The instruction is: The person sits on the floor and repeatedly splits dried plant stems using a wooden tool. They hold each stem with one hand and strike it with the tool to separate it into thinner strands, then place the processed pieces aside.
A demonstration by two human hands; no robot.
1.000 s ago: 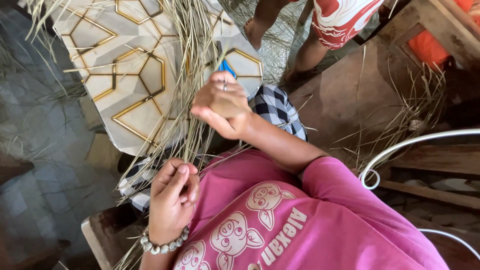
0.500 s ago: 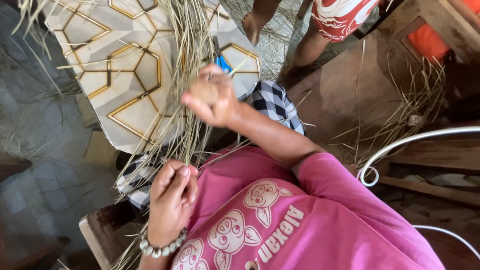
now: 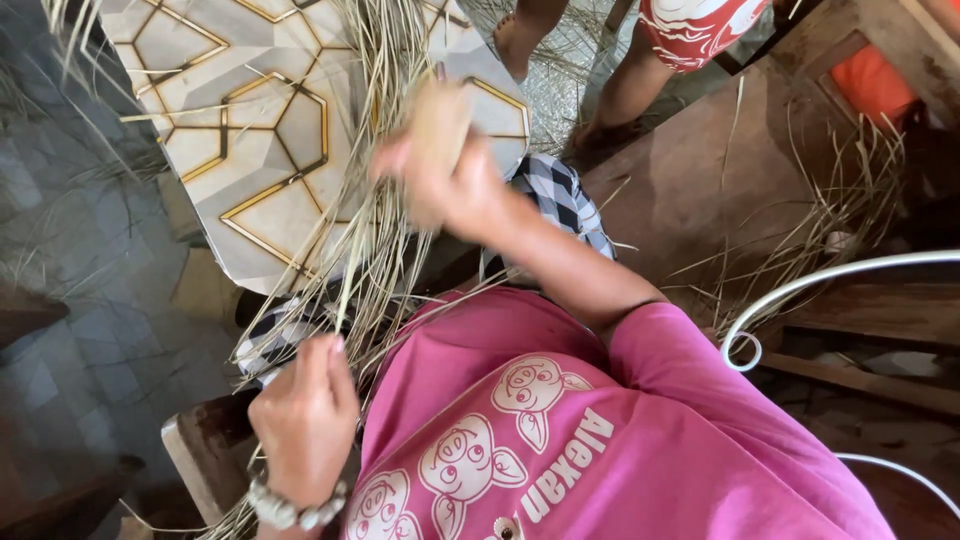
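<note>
A bundle of long dried grass strands [image 3: 375, 215] runs from the top of the view down to my lap. My left hand [image 3: 300, 420], with a beaded bracelet on the wrist, is closed around the lower end of the strands near my pink shirt [image 3: 560, 440]. My right hand [image 3: 440, 175] is raised over the middle of the bundle and blurred by motion. Its fingers are closed on some strands. A black-and-white checked cloth [image 3: 560, 200] lies under my right forearm.
A grey sheet with gold hexagon lines [image 3: 250, 130] lies under the grass. Another person's bare legs and red-and-white shorts [image 3: 690, 30] are at the top. A brown wooden board [image 3: 720, 180] with loose straw [image 3: 840, 210] and a white wire hoop [image 3: 800, 290] are on the right.
My right hand has moved up and to the left along the strands and is now blurred. My left hand has kept its grip at the lower end.
</note>
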